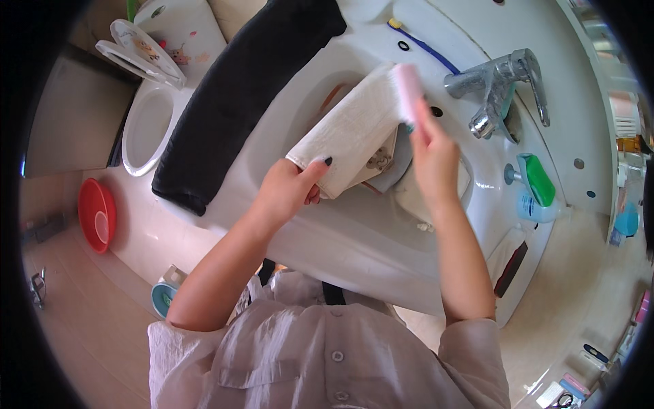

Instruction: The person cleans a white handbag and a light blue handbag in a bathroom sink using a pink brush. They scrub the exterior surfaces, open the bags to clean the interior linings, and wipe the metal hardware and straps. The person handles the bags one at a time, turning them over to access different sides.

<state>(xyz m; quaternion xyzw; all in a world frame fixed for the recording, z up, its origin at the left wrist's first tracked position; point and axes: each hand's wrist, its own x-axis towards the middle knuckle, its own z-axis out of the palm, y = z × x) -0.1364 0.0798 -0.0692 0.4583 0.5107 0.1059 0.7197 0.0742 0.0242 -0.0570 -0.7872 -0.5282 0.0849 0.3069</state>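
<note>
My left hand (294, 186) grips the near end of a white, flat fabric piece (347, 128), thumb on top. The piece slants up over the washbasin (327, 245). In my right hand (434, 151) is a pink brush (407, 92), blurred, with its pale bristles at the far end of the fabric. Whether the bristles press on it I cannot tell. Under the fabric, partly hidden, lie a piece with a grey pattern (379, 159) and a light grey piece (394, 176). A cream cloth (416, 197) rests at the basin's right side.
A chrome faucet (493, 84) and a blue toothbrush (426, 48) are on the far rim. Green soap (539, 179) in a holder and a dark-red-backed brush (511, 270) stand right. Black padded fabric (245, 102) covers the left rim. Beyond are a toilet (148, 128) and red basin (92, 214).
</note>
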